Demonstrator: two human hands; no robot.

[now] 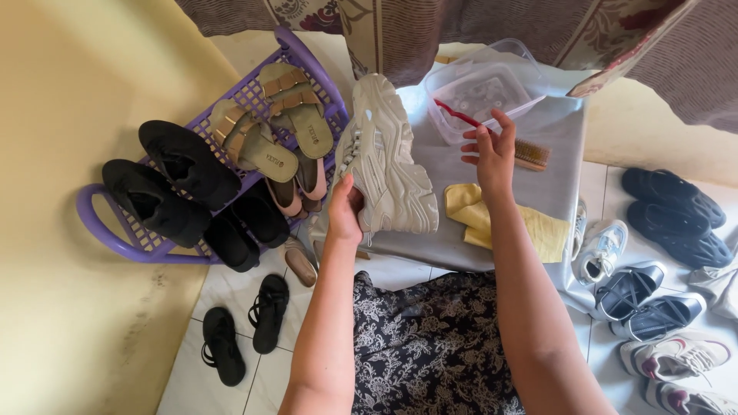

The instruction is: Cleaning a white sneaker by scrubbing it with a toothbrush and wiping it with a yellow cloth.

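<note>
My left hand [344, 211] grips a chunky white sneaker [384, 157] by its heel end, sole turned toward me, over a low grey table [553, 127]. My right hand [490, 150] hovers just right of the shoe with fingers apart, holding nothing. Its fingertips are close to a wooden scrub brush [532, 154] and a red-handled brush [460, 117] that rests in a clear plastic tub [480, 92]. A yellow cloth [470, 209] lies on the table under my right wrist.
A purple shoe rack [104, 230] at left holds black shoes and tan sandals. Black sandals [244, 327] lie on the white floor tiles. Several sneakers and black shoes [669, 215] crowd the floor at right. A patterned curtain [461, 23] hangs above.
</note>
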